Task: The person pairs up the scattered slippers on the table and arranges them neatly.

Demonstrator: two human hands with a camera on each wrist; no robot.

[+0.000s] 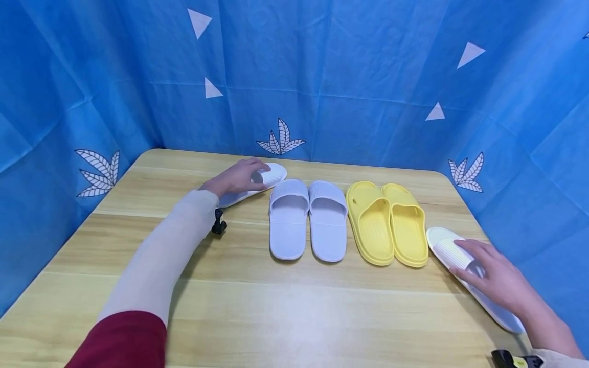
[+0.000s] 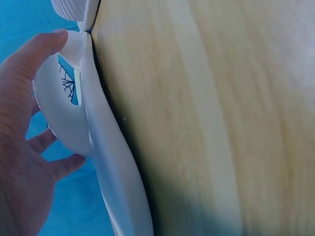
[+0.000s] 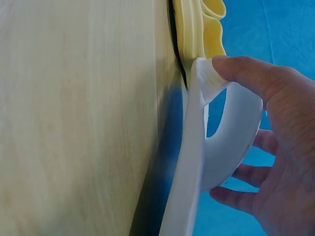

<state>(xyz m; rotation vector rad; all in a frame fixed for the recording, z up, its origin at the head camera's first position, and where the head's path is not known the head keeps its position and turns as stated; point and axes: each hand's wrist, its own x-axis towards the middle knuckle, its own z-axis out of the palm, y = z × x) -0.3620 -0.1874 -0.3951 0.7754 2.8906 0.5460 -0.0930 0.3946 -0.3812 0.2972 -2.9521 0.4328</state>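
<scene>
At the back left of the table, my left hand (image 1: 239,178) spans the strap of a white slipper (image 1: 276,173). In the left wrist view, the thumb (image 2: 49,44) is on one side of that strap, with fingers on the other. My right hand (image 1: 499,278) grips a second white slipper (image 1: 448,248) by its ribbed strap at the table's right side. Its thumb (image 3: 246,71) presses the strap's near side in the right wrist view; several fingertips touch the far side. The right slipper lies slanted, toe beside the yellow slippers; its sole looks slightly raised at the heel.
Two pale lavender slippers (image 1: 288,235) stand side by side mid-table, toes toward the back. Right of them sit two yellow slippers (image 1: 375,235), close together. Blue patterned curtain (image 1: 359,61) surrounds the wooden table (image 1: 276,317) at the back and sides.
</scene>
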